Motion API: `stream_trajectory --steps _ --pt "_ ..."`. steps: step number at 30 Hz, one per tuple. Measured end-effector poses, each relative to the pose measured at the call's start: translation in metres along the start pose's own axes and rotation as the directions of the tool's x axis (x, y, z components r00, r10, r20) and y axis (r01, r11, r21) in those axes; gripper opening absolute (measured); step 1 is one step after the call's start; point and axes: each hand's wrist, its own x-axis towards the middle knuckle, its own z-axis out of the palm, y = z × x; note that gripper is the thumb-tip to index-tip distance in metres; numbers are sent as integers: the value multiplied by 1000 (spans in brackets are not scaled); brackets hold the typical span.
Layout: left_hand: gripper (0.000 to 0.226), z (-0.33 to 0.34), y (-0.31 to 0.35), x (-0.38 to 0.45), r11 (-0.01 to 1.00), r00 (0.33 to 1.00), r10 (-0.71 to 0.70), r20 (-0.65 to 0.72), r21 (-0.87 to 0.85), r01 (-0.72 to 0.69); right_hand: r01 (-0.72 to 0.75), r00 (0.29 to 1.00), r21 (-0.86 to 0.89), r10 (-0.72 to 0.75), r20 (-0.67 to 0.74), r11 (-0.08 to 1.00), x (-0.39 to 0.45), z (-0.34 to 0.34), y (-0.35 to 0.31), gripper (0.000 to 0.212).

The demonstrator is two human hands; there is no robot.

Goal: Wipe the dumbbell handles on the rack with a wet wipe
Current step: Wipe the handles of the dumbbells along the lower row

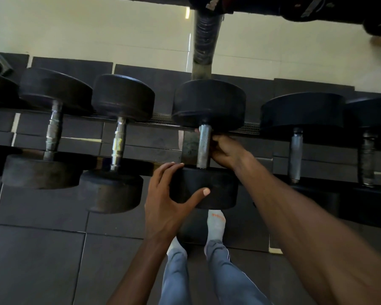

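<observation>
The dumbbell point(207, 144), with round black ends and a bumpy metal handle point(204, 146), is lying on the rack point(154, 124). The right hand point(226, 151) is curling around the handle. The left hand point(169, 201) is spreading wide, holding the near end.

The dumbbell handle point(204, 146) is bare metal, cross-hatched rough and dully shiny; its end weight point(207, 188) looks like matt black rubber. The neighbouring handle point(118, 144) is brighter, ringed metal. Floor tiles point(35, 260) are dark, matt rubbery mats (seams visible), trousers point(176, 280) soft grey-blue cloth, socks point(216, 225) pale knit
</observation>
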Motion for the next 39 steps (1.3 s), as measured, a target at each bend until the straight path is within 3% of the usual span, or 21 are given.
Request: stream_trajectory --steps 4,10,16,21,24,28,30,33,36,39 --pt "75 1 2 0 1000 1000 -2 -9 -3 2 3 998 71 -7 59 997 -5 2 -4 31" --pt "78 0 5 0 1000 1000 -11 6 12 11 29 999 -270 -17 45 962 -8 -9 -19 35" --pt "78 0 3 0 1000 1000 -12 21 -6 12 -94 990 -501 134 44 860 -23 -35 -8 27" --pt "77 -1 4 0 1000 1000 -9 16 -9 9 92 993 -312 -65 96 946 -13 -22 -15 28" --pt "76 -1 5 -1 1000 1000 -19 21 -18 20 62 992 -200 -37 123 978 -6 -25 -18 27" --pt "78 -1 5 0 1000 1000 -19 14 -20 19 20 984 -301 35 175 953 -15 -33 -17 19" --pt "78 0 5 0 1000 1000 -20 14 -17 21 7 982 -357 61 178 934 -20 -32 -17 24" --pt "76 0 5 -1 999 1000 -24 13 -21 24 35 993 -323 3 116 946 -24 -14 -23 34" --pt "75 -1 5 0 1000 1000 -14 11 -16 15 28 994 -198 -48 -95 980 -6 5 -24 31" --pt "75 0 5 -1 1000 1000 -19 8 -24 19 -5 996 -157 -9 -93 988 -2 2 -9 37"
